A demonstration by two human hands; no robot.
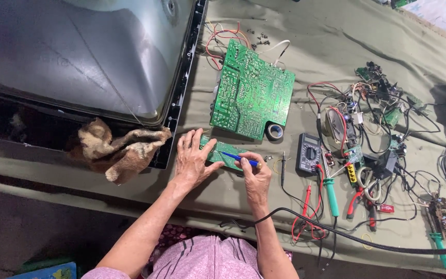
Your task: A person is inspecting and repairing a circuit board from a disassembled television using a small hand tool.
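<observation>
My left hand [192, 159] lies flat on the left part of a small green circuit board [224, 154] on the cloth-covered table. Curled over the board's right end, my right hand [255, 174] grips a blue pen-like tool [239, 158] whose tip points left across the board. A larger green circuit board [251, 92] with red and white wires at its top lies just beyond the small one. A roll of black tape [275, 131] sits at its lower right corner.
A big grey tube television [78, 57] lies face down at left, a brown rag [117, 150] on its corner. Right of my hands are a multimeter [308, 153] with probes, a green-handled iron [330, 195], pliers, a speaker, tangled wires and small boards. A black cable [367, 240] crosses the front.
</observation>
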